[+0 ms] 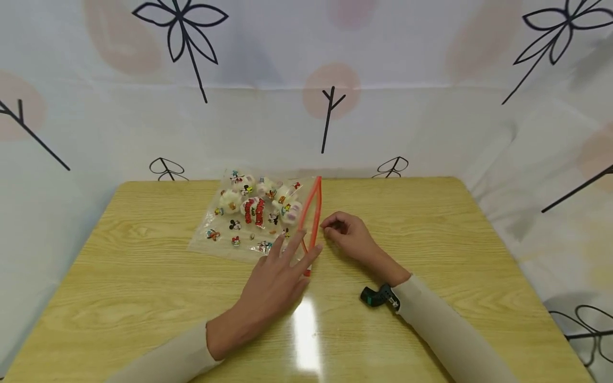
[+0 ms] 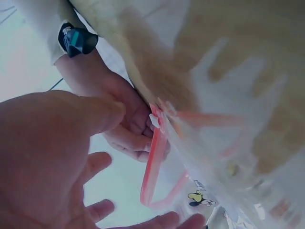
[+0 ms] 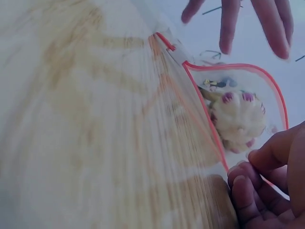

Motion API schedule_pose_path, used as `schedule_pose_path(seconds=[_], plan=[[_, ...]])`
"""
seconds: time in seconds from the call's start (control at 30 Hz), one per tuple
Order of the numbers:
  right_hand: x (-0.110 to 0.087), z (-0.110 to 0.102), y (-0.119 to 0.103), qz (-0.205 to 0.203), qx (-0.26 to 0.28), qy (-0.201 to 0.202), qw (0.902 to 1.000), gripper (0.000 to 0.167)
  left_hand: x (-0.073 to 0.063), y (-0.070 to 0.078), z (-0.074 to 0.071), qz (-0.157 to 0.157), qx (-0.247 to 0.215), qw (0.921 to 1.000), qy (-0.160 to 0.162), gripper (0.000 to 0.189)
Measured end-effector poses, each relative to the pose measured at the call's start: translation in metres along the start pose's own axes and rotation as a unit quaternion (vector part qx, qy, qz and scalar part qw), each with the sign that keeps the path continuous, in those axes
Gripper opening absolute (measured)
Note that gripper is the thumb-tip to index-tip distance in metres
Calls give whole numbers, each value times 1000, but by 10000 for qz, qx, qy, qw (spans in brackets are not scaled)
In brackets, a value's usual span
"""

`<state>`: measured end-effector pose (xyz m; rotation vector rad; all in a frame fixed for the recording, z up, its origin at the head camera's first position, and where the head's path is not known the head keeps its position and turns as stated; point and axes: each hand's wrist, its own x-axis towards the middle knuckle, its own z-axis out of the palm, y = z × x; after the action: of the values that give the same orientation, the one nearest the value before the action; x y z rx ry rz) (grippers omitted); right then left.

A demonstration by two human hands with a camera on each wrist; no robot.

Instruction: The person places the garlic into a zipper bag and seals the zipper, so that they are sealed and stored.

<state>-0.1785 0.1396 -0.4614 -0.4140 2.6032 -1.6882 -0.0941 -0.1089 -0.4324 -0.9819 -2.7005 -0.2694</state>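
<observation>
A clear zip bag (image 1: 244,226) printed with cartoon figures lies on the table, its red-edged mouth (image 1: 316,213) gaping toward the right. Several cream, rounded pieces with purple marks (image 3: 240,117) show inside it; their kind is unclear. My left hand (image 1: 275,282) is over the bag's near right corner with fingers spread; whether it touches the plastic cannot be told. Just right of the mouth is my right hand (image 1: 349,234), fingers loosely bent toward the thumb, with nothing visible between them. A white slider (image 2: 155,120) sits at one end of the red zip.
The wood-grain table (image 1: 158,298) reflects a bright light strip near its front. A patterned cloth (image 1: 268,122) hangs behind and at the sides. A dark strap with a small device (image 1: 378,296) is round the right wrist.
</observation>
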Motion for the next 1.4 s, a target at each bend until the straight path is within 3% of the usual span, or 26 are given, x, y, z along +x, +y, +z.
schedule_pose_path(seconds=[0.2,0.47,0.67,0.8,0.93,1.1,1.27,1.4], plan=[[-4,1,-4,158,4,-143,9998,12,-14,-6,-5,218,-54,9997,100,59],[-25,6,-15,87,-451,-427,9980,12,-19,-9,-5,255,-462,9979,-381,53],[-44,11,-39,516,-1393,-760,9860,15,-21,-8,-4,184,-742,9943,-741,54],[-50,16,-49,714,-1491,-1009,9811,15,-23,-8,-3,170,-817,9925,-889,54],[-52,20,-53,1267,-635,-1332,9809,17,-24,-8,-2,187,-769,9925,-930,53],[-55,24,-52,1986,605,-1600,9651,24,-25,-7,0,156,-724,9932,-902,52],[-57,24,-52,2262,1133,-1523,9554,26,-25,-5,1,142,-594,9943,-870,50],[-58,24,-51,2298,1270,-1300,9561,29,-24,-3,2,115,-517,9947,-876,49]])
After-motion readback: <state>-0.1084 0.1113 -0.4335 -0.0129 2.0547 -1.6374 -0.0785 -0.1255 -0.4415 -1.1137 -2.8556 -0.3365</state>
